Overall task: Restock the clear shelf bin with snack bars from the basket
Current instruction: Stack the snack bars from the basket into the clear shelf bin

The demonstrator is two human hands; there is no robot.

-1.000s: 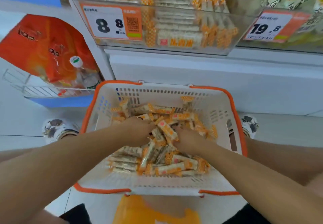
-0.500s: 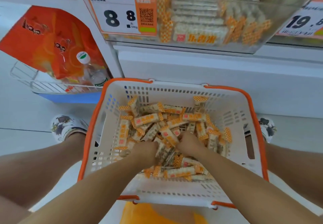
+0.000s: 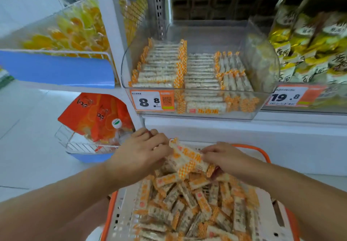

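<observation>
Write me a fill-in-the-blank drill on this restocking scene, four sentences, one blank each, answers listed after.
1. Both hands, the left hand and the right hand, hold a bunch of snack bars above the ____.
2. The rim of the basket is coloured ____.
3. The price tag on the clear shelf bin reads ____.
4. The tag to the right of the bin reads ____.

Missing words: basket; orange; 8.8; 19.8

Both hands hold a bunch of snack bars [image 3: 187, 161] over the basket [image 3: 120, 208] (left hand [image 3: 139, 153], right hand [image 3: 224, 157]); shelf bin [image 3: 262, 66] above, partly stocked.
</observation>
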